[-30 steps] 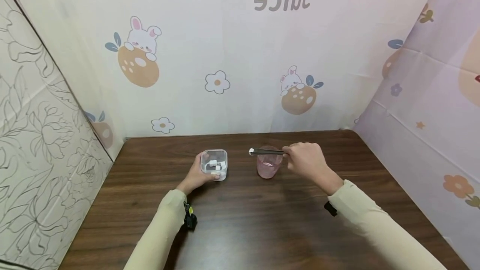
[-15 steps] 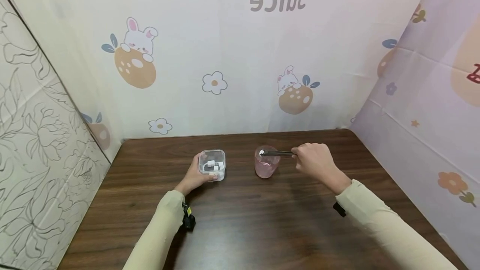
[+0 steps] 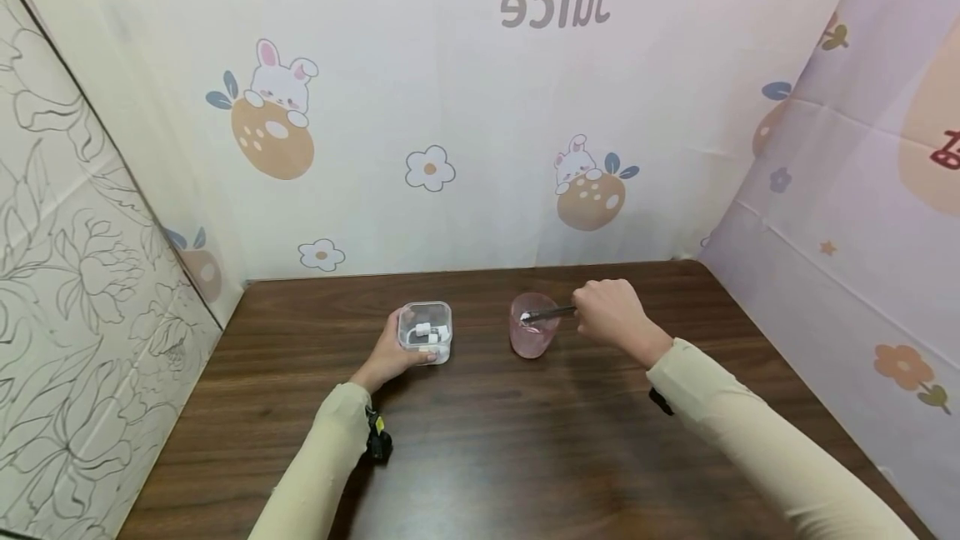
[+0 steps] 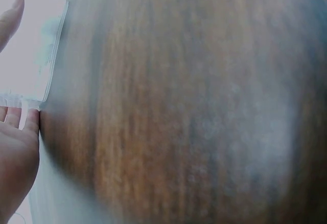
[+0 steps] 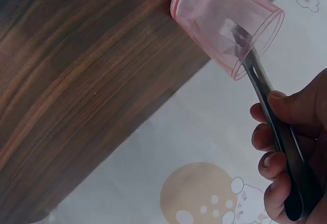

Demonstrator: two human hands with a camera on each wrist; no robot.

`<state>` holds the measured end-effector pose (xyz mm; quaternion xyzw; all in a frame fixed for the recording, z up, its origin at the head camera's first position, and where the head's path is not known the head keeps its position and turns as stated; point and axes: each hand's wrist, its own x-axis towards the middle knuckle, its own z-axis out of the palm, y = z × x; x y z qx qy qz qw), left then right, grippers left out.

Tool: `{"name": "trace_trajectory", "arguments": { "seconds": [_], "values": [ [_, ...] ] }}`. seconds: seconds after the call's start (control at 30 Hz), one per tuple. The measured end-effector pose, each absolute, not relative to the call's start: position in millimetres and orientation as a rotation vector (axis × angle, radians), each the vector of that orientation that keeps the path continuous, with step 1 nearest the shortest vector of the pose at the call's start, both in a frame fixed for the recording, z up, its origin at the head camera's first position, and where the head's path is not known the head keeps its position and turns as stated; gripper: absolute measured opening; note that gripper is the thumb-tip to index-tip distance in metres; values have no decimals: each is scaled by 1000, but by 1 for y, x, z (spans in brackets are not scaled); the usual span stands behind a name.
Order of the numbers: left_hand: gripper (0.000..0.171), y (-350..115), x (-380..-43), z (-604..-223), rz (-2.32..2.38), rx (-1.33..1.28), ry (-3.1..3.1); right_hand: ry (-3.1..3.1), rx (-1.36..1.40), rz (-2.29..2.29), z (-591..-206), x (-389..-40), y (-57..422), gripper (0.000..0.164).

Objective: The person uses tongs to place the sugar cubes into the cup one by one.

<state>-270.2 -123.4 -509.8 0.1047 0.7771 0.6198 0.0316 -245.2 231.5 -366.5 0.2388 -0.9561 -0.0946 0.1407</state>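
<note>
My left hand (image 3: 388, 355) grips a clear square plastic box (image 3: 443, 353) by its left side, thumb across the front. Small white blocks (image 3: 423, 329) lie inside it. To the right stands a pink see-through cup (image 3: 530, 347). With my right hand (image 3: 617, 317) I hold metal tongs (image 5: 260, 88), thumb on one side and fingers curled round the other. Their tips reach past the rim into the cup (image 5: 204, 9), with a small white piece (image 3: 525, 318) at the end. In the left wrist view the box (image 4: 36, 45) is washed out by glare.
A dark wooden table (image 3: 480, 448) carries the box and cup. Behind it rises a printed cloth backdrop (image 3: 360, 107), with another cloth on the right side and a flower-patterned panel (image 3: 82, 290) on the left.
The tongs first moved right from left of the cup to over its mouth, then tilted down so their tips are inside. The left hand and box stay in place.
</note>
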Motion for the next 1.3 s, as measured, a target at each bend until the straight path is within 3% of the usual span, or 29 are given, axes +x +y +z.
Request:
{"name": "trace_trajectory", "arguments": {
  "seconds": [0.8, 1.07, 1.3],
  "values": [
    [98, -124, -261, -490, 1957, 355, 2319, -2652, 831, -436, -376, -255, 213, 30],
    [101, -123, -272, -517, 1904, 310, 2422, -2621, 826, -452, -374, -249, 215, 34],
    [102, -123, -274, -518, 1915, 315, 2425, -2703, 737, -369, -369, -243, 222, 34]
  ]
}}
